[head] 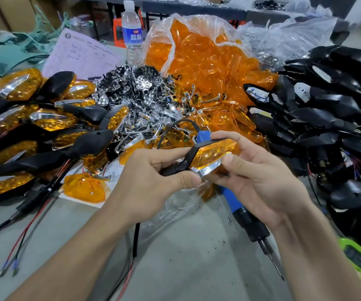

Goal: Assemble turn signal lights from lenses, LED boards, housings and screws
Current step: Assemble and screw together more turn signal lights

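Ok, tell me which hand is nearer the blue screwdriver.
Right. The right hand is held over the blue screwdriver, overlapping its handle; the left hand is off to its left. Both hold the turn signal.

Two large white Chinese characters are printed on the blue label of the water bottle (132, 29), below a small red patch; they are too blurred to be read with certainty. Printed lines and handwriting are carried by the pale paper sheet (77, 53), none legible. Faint print on a clear plastic bag (251, 36) cannot be read.
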